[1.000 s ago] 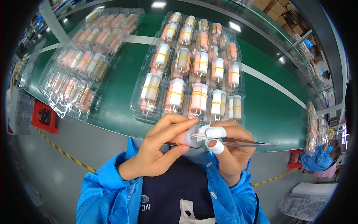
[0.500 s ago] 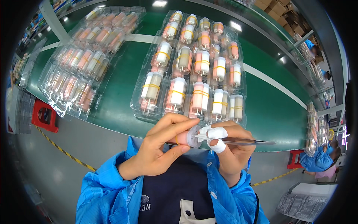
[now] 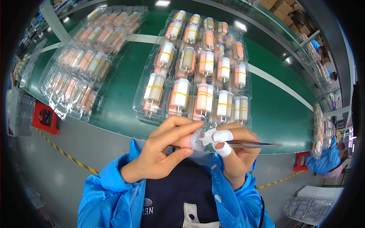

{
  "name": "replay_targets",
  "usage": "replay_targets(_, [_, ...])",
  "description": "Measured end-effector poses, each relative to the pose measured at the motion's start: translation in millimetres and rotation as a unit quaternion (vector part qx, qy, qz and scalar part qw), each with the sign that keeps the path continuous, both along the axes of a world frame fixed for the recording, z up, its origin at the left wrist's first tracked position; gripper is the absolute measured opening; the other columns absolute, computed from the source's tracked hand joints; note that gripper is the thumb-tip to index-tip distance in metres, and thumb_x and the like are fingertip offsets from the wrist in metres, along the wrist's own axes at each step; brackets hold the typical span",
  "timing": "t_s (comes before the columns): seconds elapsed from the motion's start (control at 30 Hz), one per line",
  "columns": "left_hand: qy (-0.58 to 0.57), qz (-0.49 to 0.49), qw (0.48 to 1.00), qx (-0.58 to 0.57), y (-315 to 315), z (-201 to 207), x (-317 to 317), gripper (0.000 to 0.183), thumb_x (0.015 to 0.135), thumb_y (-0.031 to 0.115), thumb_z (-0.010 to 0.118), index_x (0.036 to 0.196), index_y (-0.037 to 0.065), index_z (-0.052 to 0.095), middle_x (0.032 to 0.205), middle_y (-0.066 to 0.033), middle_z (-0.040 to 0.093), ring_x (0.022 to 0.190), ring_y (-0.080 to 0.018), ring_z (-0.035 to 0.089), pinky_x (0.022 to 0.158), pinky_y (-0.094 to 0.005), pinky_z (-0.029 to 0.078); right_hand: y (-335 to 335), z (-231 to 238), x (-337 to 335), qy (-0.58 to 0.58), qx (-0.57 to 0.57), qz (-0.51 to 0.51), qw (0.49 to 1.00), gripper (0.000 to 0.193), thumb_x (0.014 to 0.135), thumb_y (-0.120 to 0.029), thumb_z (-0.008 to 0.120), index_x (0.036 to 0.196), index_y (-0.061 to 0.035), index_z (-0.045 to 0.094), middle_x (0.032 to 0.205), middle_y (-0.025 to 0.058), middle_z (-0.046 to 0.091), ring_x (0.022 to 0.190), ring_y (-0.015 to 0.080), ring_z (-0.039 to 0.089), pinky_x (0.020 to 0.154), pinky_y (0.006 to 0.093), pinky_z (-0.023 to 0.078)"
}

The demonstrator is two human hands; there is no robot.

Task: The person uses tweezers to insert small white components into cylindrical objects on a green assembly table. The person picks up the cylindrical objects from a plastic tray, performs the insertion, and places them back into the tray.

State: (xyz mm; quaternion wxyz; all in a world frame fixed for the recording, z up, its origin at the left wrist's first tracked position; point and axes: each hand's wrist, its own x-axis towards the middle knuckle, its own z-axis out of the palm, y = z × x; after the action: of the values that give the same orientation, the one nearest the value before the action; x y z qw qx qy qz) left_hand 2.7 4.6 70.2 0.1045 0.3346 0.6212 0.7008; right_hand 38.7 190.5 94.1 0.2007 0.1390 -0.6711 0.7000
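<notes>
Your green bench (image 3: 121,91) was the biggest item, running across in front of you; stacked clear trays (image 3: 46,84) sat on it at your left, loaded with pink, white and grey tubes; one more clear tray (image 3: 140,110) sat right ahead of you, near the bench edge, carrying rows of banded tubes (image 3: 181,95); your left hand (image 3: 163,152) was curled around the pink tube (image 3: 185,141), fingers over the top, thumb below, gap no wider than the tube itself; your right hand (image 3: 239,152) had the tweezers (image 3: 247,144) pinched between thumb and finger, no gap beyond the tool's thickness, tips aimed left at the tube's end; couldn't tell whether the tips touched it; pink tube was just off the near side of the tray, lying roughly level between your hands, translucent end (image 3: 197,140) facing right; my read on handling: light, stiff-walled, smooth enough to roll under dry fingers; best hold was on the round pink body, behind the translucent end and clear of the yellow band (image 3: 180,143), with light pressure; the end looked like the fragile bit, so metal points called for care there; white wraps (image 3: 222,149) covered your right thumb and finger, probably dulling feel; couldn't make out whether the white scrap (image 3: 206,134) by the tips was loose or part of a wrap.
</notes>
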Motion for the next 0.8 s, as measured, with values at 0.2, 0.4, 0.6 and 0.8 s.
replay_targets(0.2, [0.007, 0.005, 1.000, -0.003, -1, 1, -1, 0.045, 0.086, 0.003, 0.061, 0.130, -0.003, 0.050, 0.118, -0.0145, 0.049, 0.102, -0.0191, 0.055, 0.081, -0.0277, 0.050, 0, 1, 0, -0.004, 0.001, 0.003, 1.000, 0.016, 0.075, 0.003, 0.071, 0.090, 0.0056, 0.066, 0.085, 0.0190, 0.068, 0.076, 0.0214, 0.067, 0.067, 0.0303, 0.054])
replay_targets(0.4, [0.018, 0.010, 1.000, 0.004, 1, -1, 0, 0.045, 0.087, 0.003, 0.060, 0.129, -0.004, 0.050, 0.118, -0.0151, 0.049, 0.101, -0.0193, 0.055, 0.079, -0.0273, 0.050, 1, -2, -1, 0.007, -0.003, 0.003, 1.000, 0.015, 0.075, 0.003, 0.070, 0.090, 0.0051, 0.067, 0.085, 0.0181, 0.068, 0.075, 0.0206, 0.067, 0.067, 0.0299, 0.054])
replay_targets(0.6, [0.043, 0.025, 0.999, -0.019, 1, -2, -1, 0.044, 0.086, 0.003, 0.060, 0.129, -0.004, 0.051, 0.117, -0.0157, 0.050, 0.097, -0.0192, 0.055, 0.077, -0.0276, 0.049, 1, 1, -2, 0.001, 0.027, 0.003, 1.000, 0.014, 0.077, 0.003, 0.069, 0.091, 0.0046, 0.067, 0.085, 0.0176, 0.068, 0.075, 0.0202, 0.067, 0.067, 0.0294, 0.054])
replay_targets(0.8, [0.078, 0.036, 0.996, -0.035, 2, -2, -2, 0.047, 0.082, -0.001, 0.062, 0.127, -0.005, 0.052, 0.115, -0.0158, 0.051, 0.095, -0.0209, 0.054, 0.075, -0.0271, 0.048, 6, 10, -4, -0.021, 0.077, 0.032, 0.996, 0.011, 0.078, 0.002, 0.067, 0.089, 0.0031, 0.067, 0.081, 0.0148, 0.068, 0.074, 0.0189, 0.066, 0.065, 0.0272, 0.052])
